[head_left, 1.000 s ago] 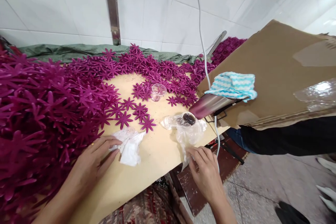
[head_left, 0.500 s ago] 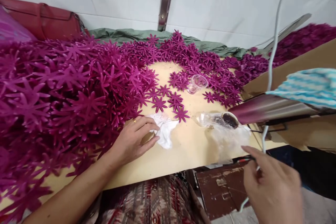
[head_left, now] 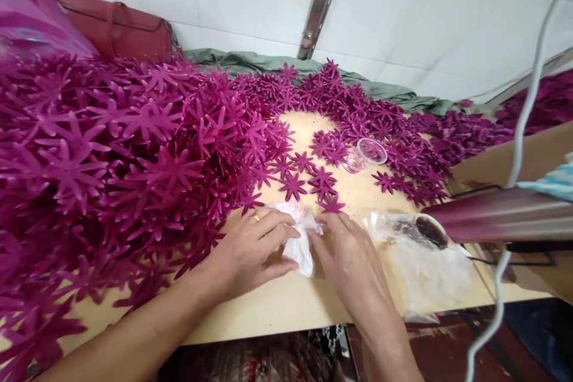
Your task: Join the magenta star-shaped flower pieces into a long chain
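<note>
A crumpled white cloth [head_left: 299, 249] lies on the pale yellow table between my two hands. My left hand [head_left: 250, 245], with a gold ring on one finger, curves round the cloth's left side, fingertips on its folds and thumb lower down. At the other side my right hand [head_left: 347, 250] has the cloth's edge between thumb and fingers. Just beyond the cloth lies a purple star-shaped petal piece [head_left: 331, 203], close to my right fingertips. More such pieces [head_left: 292, 186] lie flat behind it.
A large heap of purple petal pieces [head_left: 152, 125] covers the left. A clear plastic cup [head_left: 371, 151] lies behind. To the right are a bowl of dark liquid [head_left: 430, 231] on crumpled clear plastic [head_left: 434, 280] and a hanging white cable [head_left: 521, 131]. A red bag [head_left: 116, 27] stands by the wall.
My right hand has come in from the lower right, beside the cable, to the cloth's right edge. My left hand stays at the cloth. The view has shifted.
</note>
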`<state>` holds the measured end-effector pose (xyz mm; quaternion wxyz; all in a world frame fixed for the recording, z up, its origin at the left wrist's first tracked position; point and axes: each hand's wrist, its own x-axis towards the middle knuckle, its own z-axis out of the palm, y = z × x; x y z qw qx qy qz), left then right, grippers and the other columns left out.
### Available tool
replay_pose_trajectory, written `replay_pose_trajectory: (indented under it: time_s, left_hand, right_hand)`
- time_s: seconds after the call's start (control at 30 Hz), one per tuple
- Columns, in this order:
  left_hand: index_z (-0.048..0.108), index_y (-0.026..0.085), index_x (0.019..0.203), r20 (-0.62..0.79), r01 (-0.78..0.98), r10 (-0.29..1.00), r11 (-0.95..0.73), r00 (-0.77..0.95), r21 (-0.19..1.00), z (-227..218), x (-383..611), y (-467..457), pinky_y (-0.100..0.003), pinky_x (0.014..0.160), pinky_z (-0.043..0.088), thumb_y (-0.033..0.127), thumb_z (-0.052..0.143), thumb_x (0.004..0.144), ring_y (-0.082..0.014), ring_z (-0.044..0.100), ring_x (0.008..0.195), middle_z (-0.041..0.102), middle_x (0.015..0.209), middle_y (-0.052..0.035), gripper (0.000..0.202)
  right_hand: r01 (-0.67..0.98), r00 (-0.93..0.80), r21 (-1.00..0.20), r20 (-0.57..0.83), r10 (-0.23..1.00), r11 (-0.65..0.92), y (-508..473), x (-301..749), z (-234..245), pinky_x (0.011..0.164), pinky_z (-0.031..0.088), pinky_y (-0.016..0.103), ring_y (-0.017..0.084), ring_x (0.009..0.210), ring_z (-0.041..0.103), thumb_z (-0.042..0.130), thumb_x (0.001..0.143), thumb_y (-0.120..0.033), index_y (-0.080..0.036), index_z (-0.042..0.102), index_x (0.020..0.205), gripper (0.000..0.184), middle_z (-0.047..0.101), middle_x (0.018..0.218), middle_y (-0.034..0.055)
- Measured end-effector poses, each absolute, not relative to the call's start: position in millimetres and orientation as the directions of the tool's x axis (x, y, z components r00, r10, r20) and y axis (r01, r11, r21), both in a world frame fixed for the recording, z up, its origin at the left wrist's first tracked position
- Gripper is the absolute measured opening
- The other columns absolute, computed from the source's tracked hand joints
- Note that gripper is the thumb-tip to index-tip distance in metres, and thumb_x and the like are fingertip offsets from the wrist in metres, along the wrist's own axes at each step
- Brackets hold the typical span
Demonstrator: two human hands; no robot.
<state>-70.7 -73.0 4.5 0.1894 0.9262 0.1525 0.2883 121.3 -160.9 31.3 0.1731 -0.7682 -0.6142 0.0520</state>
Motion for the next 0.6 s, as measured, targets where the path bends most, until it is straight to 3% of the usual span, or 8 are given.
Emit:
replay_pose_trajectory:
  time_s: [0.17,0.27,0.43,0.6]
  left_hand:
    - [0.063,0.019,0.114,0.463,0.143,0.354,-0.891,0.813,0.431,2.3,-65.2,-77.4,-0.039,0.096,0.048,0.031,0.062,0.100,-0.0230,0.065,0.113,0.072,0.118,-0.0053,0.019]
    - [0.065,0.018,0.105,0.433,0.178,0.361,-0.896,0.826,0.406,2.3,-65.6,-80.5,-0.039,0.091,0.050,0.030,0.061,0.100,-0.0233,0.067,0.103,0.074,0.104,-0.0054,0.013]
    - [0.064,0.018,0.097,0.417,0.221,0.387,-0.893,0.822,0.393,0.9,-69.7,-83.3,-0.038,0.086,0.050,0.018,0.056,0.099,-0.0213,0.067,0.093,0.072,0.095,-0.0050,0.008]
    - [0.062,0.020,0.126,0.358,0.265,0.363,-0.918,0.860,0.295,9.5,-67.3,-87.6,-0.041,0.093,0.049,0.019,0.056,0.099,-0.0252,0.064,0.107,0.069,0.119,-0.0096,0.028]
  right_hand:
    - [0.842,0.236,-0.519,0.111,0.965,-0.146,-172.6,124.9,33.7,0.078,0.053,0.039,0.024,0.089,0.070,0.049,0.098,-0.022,-0.019,0.071,0.110,0.025,0.076,0.100,0.0102]
    - [0.810,0.312,-0.558,0.146,0.939,-0.182,-172.5,138.0,42.0,0.076,0.052,0.037,0.023,0.088,0.070,0.049,0.100,-0.028,-0.020,0.071,0.112,0.027,0.077,0.101,0.0095]
    - [0.868,0.358,-0.439,0.228,0.906,-0.232,-161.3,164.2,39.7,0.075,0.050,0.037,0.023,0.081,0.067,0.051,0.095,-0.025,-0.018,0.070,0.112,0.026,0.073,0.099,0.0115]
    - [0.874,0.420,-0.373,0.256,0.871,-0.311,-144.0,167.6,21.1,0.076,0.050,0.040,0.024,0.081,0.066,0.054,0.094,-0.028,-0.016,0.070,0.110,0.025,0.066,0.105,0.0145]
